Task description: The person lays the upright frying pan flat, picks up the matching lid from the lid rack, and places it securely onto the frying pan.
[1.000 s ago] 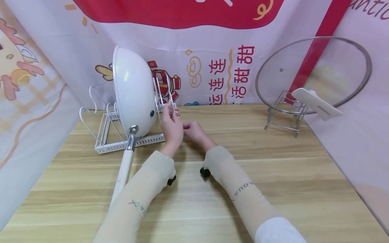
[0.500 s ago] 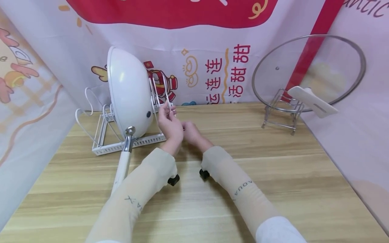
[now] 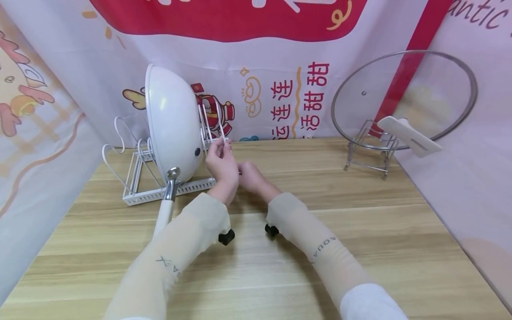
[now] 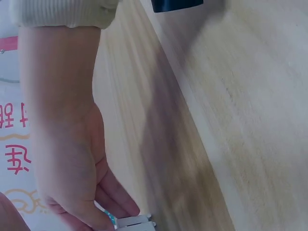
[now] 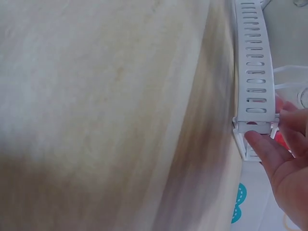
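Note:
A white pot rack (image 3: 196, 185) with wire dividers stands on the table, a white wok (image 3: 174, 120) tilted on its side in it. My left hand (image 3: 222, 162) pinches the rightmost wire divider (image 3: 216, 118) low down. My right hand (image 3: 249, 178) is just right of it; its fingertips are hidden in the head view. In the right wrist view, the right thumb and fingers (image 5: 291, 168) pinch the slotted white end of the rack's rail (image 5: 255, 72). The left wrist view shows the right hand (image 4: 72, 168) at the rail's end (image 4: 134, 224).
The wok's white handle (image 3: 164, 215) slants toward the near side, partly behind the left sleeve. At the right, a large glass lid (image 3: 400, 98) stands in a metal wire stand (image 3: 368, 155) with a white spatula (image 3: 412, 135) in front. A printed curtain (image 3: 256, 89) hangs behind the table (image 3: 304, 266).
My left hand has slid slightly down and nearer along the divider. The right hand stays close beside it. The head view shifts a little; rack, wok and lid keep their places.

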Demonstrator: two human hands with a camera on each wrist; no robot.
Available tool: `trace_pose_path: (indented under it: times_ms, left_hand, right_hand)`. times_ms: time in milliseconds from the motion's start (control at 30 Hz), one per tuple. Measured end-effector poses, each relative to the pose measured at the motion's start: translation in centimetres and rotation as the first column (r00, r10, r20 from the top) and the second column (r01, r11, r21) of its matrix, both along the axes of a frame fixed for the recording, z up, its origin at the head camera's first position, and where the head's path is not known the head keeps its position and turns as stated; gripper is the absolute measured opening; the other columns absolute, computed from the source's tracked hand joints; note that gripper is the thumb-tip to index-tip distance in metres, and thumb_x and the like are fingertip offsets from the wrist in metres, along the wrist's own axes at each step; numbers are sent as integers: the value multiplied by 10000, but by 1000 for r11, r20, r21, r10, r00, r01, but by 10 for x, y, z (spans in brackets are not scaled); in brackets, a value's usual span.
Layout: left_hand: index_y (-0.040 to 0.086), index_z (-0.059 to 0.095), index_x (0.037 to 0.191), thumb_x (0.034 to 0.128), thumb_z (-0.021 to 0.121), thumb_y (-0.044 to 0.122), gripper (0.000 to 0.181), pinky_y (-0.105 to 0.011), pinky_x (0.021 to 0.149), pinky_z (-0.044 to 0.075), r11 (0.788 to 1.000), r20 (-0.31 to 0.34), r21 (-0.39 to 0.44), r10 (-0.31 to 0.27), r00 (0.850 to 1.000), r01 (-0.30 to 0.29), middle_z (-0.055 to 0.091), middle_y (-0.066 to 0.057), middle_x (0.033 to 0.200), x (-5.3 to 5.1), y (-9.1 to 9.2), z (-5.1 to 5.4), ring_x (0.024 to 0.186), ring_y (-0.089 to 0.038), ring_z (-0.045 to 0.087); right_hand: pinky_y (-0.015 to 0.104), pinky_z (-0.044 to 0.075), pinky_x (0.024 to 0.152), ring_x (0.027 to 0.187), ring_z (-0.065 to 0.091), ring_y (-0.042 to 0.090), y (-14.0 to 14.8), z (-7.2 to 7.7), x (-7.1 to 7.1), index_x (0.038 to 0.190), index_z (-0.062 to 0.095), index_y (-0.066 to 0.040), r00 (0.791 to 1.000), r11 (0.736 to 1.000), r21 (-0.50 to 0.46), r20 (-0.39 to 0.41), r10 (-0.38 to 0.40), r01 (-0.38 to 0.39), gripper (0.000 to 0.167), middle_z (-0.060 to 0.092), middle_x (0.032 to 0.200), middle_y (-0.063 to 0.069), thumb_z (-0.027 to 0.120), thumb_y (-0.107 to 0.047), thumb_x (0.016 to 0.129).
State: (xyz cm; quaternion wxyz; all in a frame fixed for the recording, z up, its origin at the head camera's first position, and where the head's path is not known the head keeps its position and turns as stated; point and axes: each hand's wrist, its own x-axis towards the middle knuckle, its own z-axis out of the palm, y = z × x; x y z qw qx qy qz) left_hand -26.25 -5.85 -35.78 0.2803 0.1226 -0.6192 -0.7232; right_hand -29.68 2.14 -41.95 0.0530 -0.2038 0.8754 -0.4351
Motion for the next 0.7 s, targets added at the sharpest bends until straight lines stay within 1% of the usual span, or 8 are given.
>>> trace_pose_path:
  times_ms: [100, 167, 300, 433, 533, 600, 700]
  left_hand:
    - [-12, 700, 1207, 1000, 627, -9, 220, -219, 935, 542, 999, -6, 33, -13, 1000, 13, 739, -152, 1147, -1, -3, 4, 1122, -241, 690]
    - [-29, 703, 1201, 996, 632, -14, 217, -215, 937, 540, 999, 3, 33, -25, 1000, 25, 732, -175, 1159, -1, -5, 6, 1141, -269, 684]
    - [-19, 702, 1206, 1000, 628, -5, 219, -208, 938, 537, 998, 62, 9, -60, 996, 60, 726, -165, 1181, 1, -10, 13, 1141, -238, 686]
    - [0, 692, 1237, 1007, 612, 2, 243, -223, 956, 533, 993, 138, -3, -112, 984, 114, 715, -147, 1221, 5, -15, 20, 1155, -208, 678]
    - [11, 649, 1316, 1007, 588, -17, 316, -228, 1000, 507, 983, 190, 11, -184, 964, 186, 670, -152, 1314, 9, -19, 27, 1225, -208, 639]
    - [20, 594, 1389, 1006, 565, -34, 388, -237, 1038, 480, 969, 231, 15, -245, 942, 248, 615, -156, 1397, 11, -23, 32, 1291, -210, 591]
    - [25, 500, 1479, 999, 542, -51, 487, -265, 1087, 440, 941, 292, 5, -325, 900, 338, 522, -170, 1494, 14, -29, 38, 1372, -227, 514]
  right_hand:
    - [319, 540, 982, 1115, 672, 235, 0, 1, 1, 1275, 682, 40, 1000, 1000, 11, 2, 26, -26, 294, 705, 1228, 179, 641, -30, 993]
    - [318, 532, 998, 1178, 654, 257, 0, 2, 2, 1312, 657, 44, 999, 999, 22, 11, 38, -38, 321, 677, 1282, 185, 624, -33, 1002]
    - [326, 540, 989, 1225, 632, 295, 1, 5, 6, 1376, 614, 22, 997, 998, 40, 55, 52, -54, 358, 636, 1354, 186, 591, -51, 1026]
    - [327, 527, 1010, 1253, 613, 305, 3, 7, 9, 1450, 552, -11, 994, 996, 47, 86, 68, -72, 416, 580, 1433, 174, 587, -92, 1043]
    - [305, 525, 1006, 1256, 614, 297, 5, 9, 11, 1495, 499, -29, 992, 996, 35, 95, 83, -86, 465, 538, 1480, 162, 590, -104, 1045]
    - [284, 539, 976, 1257, 613, 291, 8, 10, 12, 1511, 478, -37, 991, 995, 18, 100, 93, -95, 487, 518, 1501, 156, 592, -90, 1040]
    - [260, 559, 925, 1256, 614, 290, 12, 13, 15, 1522, 463, -46, 988, 994, -7, 104, 111, -111, 511, 496, 1521, 153, 595, -62, 1029]
